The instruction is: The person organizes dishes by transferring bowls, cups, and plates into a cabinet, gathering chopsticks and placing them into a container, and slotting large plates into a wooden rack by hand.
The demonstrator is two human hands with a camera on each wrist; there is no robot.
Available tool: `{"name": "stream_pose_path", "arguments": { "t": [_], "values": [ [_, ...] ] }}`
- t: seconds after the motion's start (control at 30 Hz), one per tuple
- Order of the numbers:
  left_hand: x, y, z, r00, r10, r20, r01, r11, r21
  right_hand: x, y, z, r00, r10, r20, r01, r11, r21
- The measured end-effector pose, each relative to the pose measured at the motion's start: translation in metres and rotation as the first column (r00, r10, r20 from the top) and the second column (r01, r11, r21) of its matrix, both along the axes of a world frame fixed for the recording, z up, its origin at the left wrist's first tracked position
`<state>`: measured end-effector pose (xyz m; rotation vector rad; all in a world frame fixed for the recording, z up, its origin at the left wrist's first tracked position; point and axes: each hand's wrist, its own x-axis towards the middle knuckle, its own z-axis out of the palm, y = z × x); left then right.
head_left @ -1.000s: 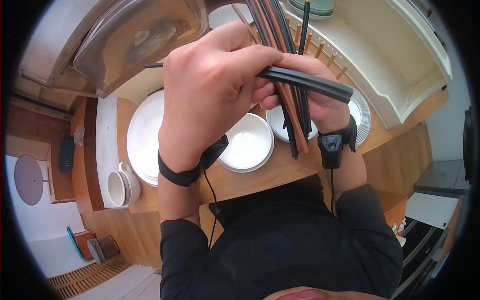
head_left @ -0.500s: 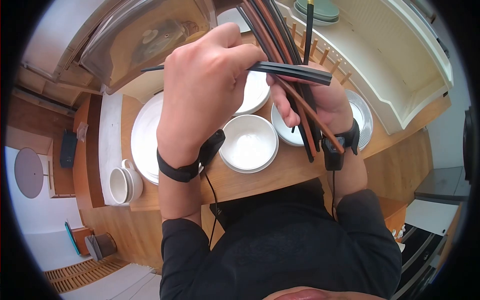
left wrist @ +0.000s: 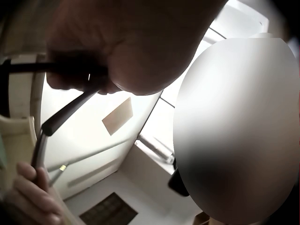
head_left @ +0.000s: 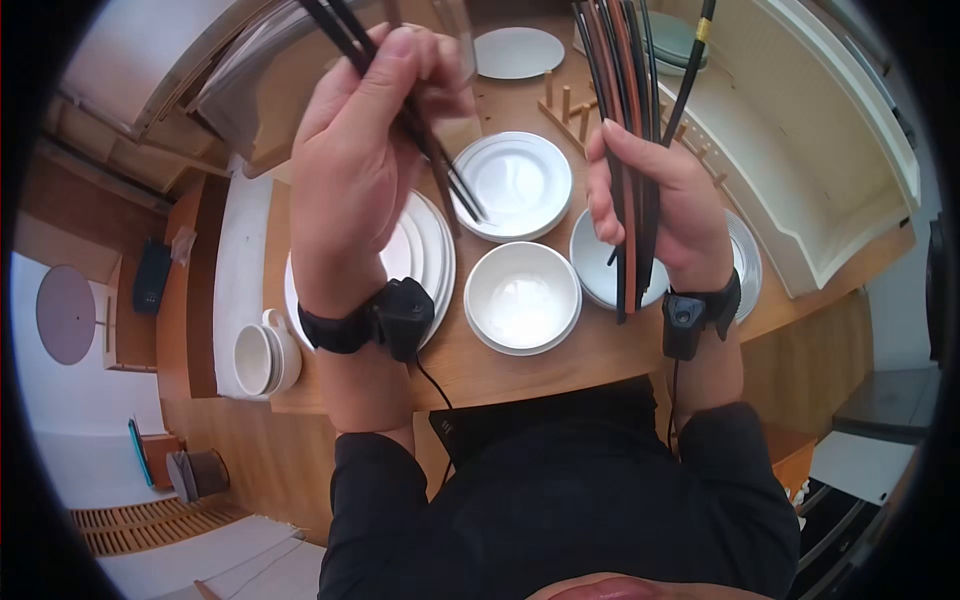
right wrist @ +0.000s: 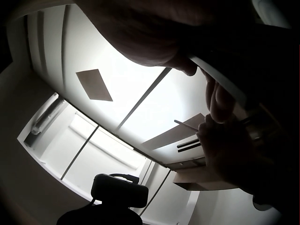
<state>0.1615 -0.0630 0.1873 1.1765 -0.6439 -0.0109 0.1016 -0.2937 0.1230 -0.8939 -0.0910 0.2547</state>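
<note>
1. Left hand (head_left: 365, 150) raised over stacked plates (head_left: 432, 262), fingers pinching 2 dark chopsticks (head_left: 440, 165), tips slanting toward small white plate (head_left: 520, 180)
2. Right hand (head_left: 655, 205) gripping upright bundle of chopsticks (head_left: 625, 120) above white bowl (head_left: 522, 297)
3. Hands apart over wooden counter (head_left: 600, 350)

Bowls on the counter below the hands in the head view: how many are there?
2. One white bowl sits centre, in front of the person; a second bowl sits just to its right, partly hidden behind the right hand and its bundle of chopsticks. Others may be hidden.
</note>
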Motion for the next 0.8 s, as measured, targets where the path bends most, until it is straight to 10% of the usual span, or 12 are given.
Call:
{"name": "stream_pose_path", "arguments": {
  "t": [0.13, 0.8],
  "values": [
    [-0.001, 0.0, -0.003, 0.907, -0.41, -0.091, 0.396, 0.907, -0.143, -0.001, 0.003, -0.002, 0.998, 0.031, 0.056, -0.029, 0.999, -0.032],
    [-0.001, -0.01, -0.006, 0.943, -0.283, -0.175, 0.289, 0.957, 0.011, -0.004, 0.01, -0.002, 0.974, 0.027, 0.223, -0.005, 0.995, -0.098]
  ]
}}
